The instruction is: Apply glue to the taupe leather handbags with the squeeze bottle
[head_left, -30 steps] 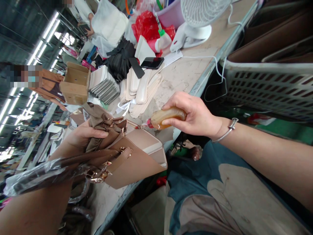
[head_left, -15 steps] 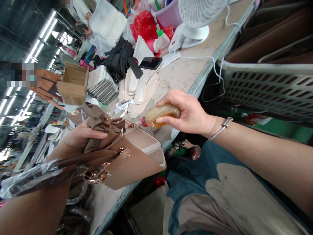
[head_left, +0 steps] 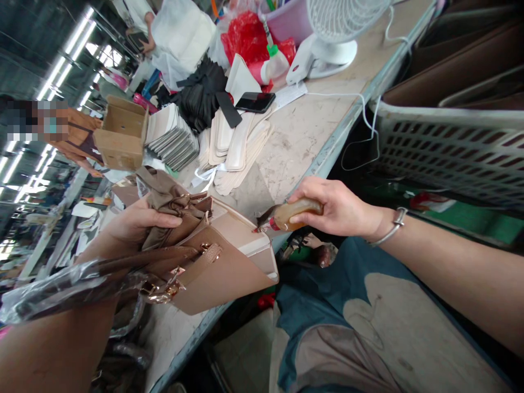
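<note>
My left hand (head_left: pixel 133 222) is closed on the gathered brown fabric of a tan handbag (head_left: pixel 216 273), with the thumb on top. The bag lies tilted, its pale inner panel facing up, with gold-coloured buckles and plastic-wrapped handles on the near side. My right hand (head_left: pixel 331 207) grips a soft bottle (head_left: pixel 301 212) of amber liquid with a red cap, probably glue. Its thin nozzle points left and sits at the upper edge of the bag's pale panel; whether it touches cannot be made out.
On the table (head_left: pixel 295 142) lie pale strips (head_left: pixel 239 147), a stack of panels (head_left: pixel 172 136), black straps (head_left: pixel 202 95), a phone (head_left: pixel 256 102) and a clip fan (head_left: pixel 327 54). A white basket (head_left: pixel 450 147) of brown pieces stands right. A cardboard box (head_left: pixel 123 134) and co-workers are farther back.
My right hand has moved the bottle right and toward me, its nozzle travelling along the bag's edge from near the gathered fabric. My left hand keeps its hold on the bag.
</note>
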`<action>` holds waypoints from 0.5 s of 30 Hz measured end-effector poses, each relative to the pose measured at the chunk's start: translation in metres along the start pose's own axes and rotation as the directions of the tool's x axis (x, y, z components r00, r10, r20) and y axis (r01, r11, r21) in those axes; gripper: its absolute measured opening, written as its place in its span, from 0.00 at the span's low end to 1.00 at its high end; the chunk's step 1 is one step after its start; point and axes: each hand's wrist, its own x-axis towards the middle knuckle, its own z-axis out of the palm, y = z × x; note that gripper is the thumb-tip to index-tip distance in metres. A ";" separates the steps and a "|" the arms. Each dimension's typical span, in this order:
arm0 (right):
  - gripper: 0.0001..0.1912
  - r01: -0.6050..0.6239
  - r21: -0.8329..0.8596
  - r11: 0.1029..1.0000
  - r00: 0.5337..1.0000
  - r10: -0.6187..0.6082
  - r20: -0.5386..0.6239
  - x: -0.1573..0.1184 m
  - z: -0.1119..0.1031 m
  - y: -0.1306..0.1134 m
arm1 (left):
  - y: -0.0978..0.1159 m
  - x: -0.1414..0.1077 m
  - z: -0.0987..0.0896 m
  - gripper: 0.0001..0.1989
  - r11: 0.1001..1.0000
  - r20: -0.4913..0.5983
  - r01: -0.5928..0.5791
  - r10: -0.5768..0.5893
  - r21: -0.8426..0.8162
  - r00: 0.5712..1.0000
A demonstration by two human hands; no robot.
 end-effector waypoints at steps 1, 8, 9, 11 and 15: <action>0.12 -0.003 -0.004 1.000 1.000 0.004 0.021 -0.001 -0.001 0.000 | 0.000 0.000 0.000 0.19 1.000 0.010 -0.010 0.010 0.008 1.000; 0.11 -0.004 -0.016 1.000 0.991 0.001 -0.133 -0.001 -0.005 -0.005 | 0.008 -0.002 0.012 0.16 1.000 -0.006 -0.025 0.025 0.009 1.000; 0.11 -0.007 -0.008 1.000 0.987 0.005 -0.160 0.002 -0.005 -0.006 | 0.009 -0.002 0.013 0.16 1.000 -0.003 -0.025 0.025 0.014 1.000; 0.12 -0.010 0.013 1.000 0.981 0.012 -0.196 0.008 -0.004 -0.009 | 0.010 -0.002 0.014 0.16 0.999 0.003 -0.033 0.033 0.024 0.999; 0.13 0.011 0.015 1.000 0.968 -0.007 -0.251 0.019 0.001 -0.008 | 0.006 -0.001 0.008 0.20 1.000 -0.025 -0.005 0.005 0.005 1.000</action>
